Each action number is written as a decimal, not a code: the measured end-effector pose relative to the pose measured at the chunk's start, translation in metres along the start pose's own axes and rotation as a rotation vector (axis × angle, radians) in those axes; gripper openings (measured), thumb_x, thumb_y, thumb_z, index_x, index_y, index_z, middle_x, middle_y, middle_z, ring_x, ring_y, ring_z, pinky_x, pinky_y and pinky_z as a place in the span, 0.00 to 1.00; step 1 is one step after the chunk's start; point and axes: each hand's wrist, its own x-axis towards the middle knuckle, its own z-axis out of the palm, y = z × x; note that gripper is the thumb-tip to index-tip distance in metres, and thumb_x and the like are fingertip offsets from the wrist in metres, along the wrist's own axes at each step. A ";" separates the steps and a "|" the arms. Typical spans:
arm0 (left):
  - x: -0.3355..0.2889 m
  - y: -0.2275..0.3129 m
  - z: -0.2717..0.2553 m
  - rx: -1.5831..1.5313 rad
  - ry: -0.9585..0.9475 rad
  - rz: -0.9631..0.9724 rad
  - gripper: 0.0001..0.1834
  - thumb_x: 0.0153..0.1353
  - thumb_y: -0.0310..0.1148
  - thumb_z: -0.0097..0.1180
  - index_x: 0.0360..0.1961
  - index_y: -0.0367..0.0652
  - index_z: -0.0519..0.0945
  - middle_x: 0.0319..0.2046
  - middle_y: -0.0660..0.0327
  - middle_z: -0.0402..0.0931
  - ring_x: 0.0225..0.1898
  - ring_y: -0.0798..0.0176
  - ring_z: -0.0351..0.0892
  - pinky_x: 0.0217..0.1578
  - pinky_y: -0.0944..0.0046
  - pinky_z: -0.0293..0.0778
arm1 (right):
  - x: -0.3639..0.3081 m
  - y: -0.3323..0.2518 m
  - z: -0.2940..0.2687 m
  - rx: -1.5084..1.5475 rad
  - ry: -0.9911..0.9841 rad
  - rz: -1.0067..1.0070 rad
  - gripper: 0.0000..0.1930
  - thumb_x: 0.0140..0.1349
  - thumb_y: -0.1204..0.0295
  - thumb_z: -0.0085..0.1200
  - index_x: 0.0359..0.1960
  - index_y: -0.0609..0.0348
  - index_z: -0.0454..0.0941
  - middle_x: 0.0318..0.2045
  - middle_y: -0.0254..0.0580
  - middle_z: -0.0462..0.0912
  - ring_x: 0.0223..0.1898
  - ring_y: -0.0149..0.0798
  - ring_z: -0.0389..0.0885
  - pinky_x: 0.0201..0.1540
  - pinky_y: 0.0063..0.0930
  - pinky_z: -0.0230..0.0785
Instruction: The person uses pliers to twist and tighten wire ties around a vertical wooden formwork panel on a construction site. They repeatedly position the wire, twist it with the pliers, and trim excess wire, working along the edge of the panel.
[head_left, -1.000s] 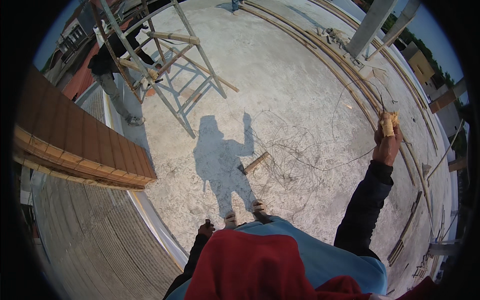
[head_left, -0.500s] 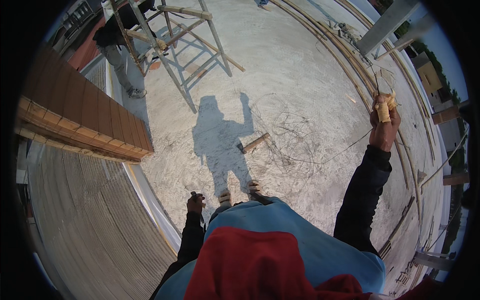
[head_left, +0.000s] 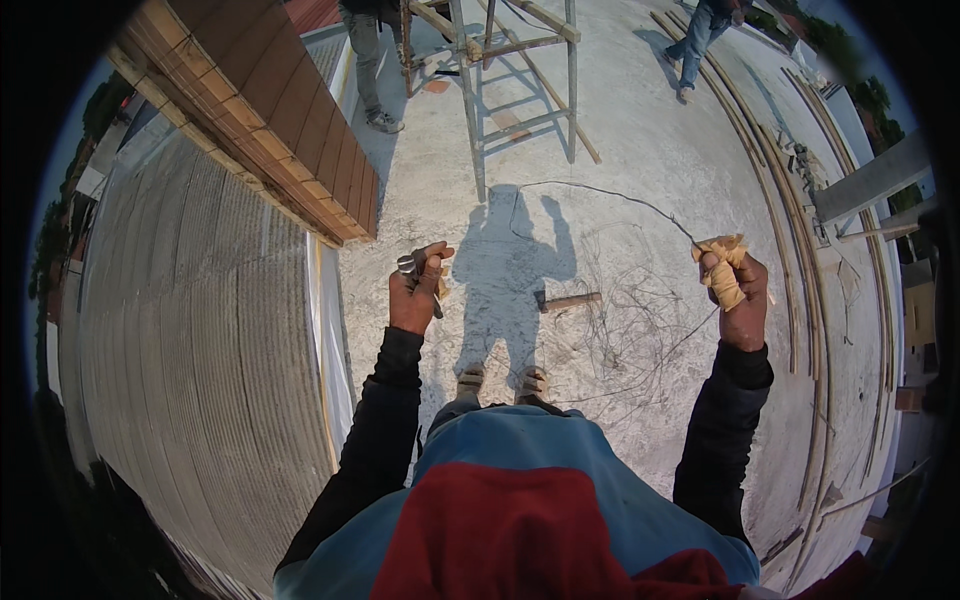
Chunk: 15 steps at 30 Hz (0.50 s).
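My right hand (head_left: 742, 300), with pale tan wrapping on its thumb and fingers, is closed on a thin dark wire (head_left: 640, 200). One length of it arcs away to the far left; another runs down towards my feet. My left hand (head_left: 412, 300) is closed around a small tool with a shiny round metal end (head_left: 406, 265) and a dark lower end; its exact kind is unclear. Between the hands, a hammer (head_left: 573, 301) with a wooden handle lies on the concrete. Just right of it spreads a tangle of thin wire (head_left: 635, 310).
A wooden trestle (head_left: 515, 135) stands ahead, with a person's legs (head_left: 368, 75) beside it. Another person (head_left: 695, 45) is at the far right. Long poles (head_left: 775, 190) lie along the right. A tile-faced block (head_left: 270, 85) and corrugated roofing (head_left: 210, 330) are on the left.
My left hand has risen and moved forward with its tool. My right hand has come lower and slightly inward, the wire now arcing from it. A second person has come further into view.
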 end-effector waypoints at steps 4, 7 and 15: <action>0.005 0.058 0.023 -0.201 -0.126 -0.100 0.31 0.73 0.53 0.60 0.60 0.33 0.80 0.51 0.48 0.86 0.57 0.59 0.83 0.47 0.61 0.80 | 0.005 -0.001 0.047 0.079 -0.208 -0.135 0.13 0.73 0.64 0.62 0.42 0.64 0.85 0.29 0.31 0.80 0.26 0.24 0.71 0.30 0.22 0.63; -0.008 0.071 0.031 -0.491 -0.196 -0.278 0.32 0.76 0.53 0.54 0.62 0.31 0.77 0.54 0.46 0.84 0.43 0.63 0.85 0.43 0.62 0.81 | -0.008 0.003 0.072 0.124 -0.455 -0.073 0.09 0.72 0.72 0.58 0.40 0.67 0.85 0.32 0.39 0.85 0.29 0.28 0.79 0.31 0.27 0.71; -0.052 0.053 -0.035 -0.885 0.182 -0.159 0.23 0.71 0.37 0.64 0.61 0.34 0.77 0.45 0.60 0.87 0.38 0.65 0.84 0.38 0.58 0.80 | -0.042 0.063 0.114 -0.039 -0.826 -0.470 0.05 0.60 0.78 0.64 0.37 0.65 0.83 0.33 0.55 0.85 0.32 0.59 0.85 0.35 0.43 0.78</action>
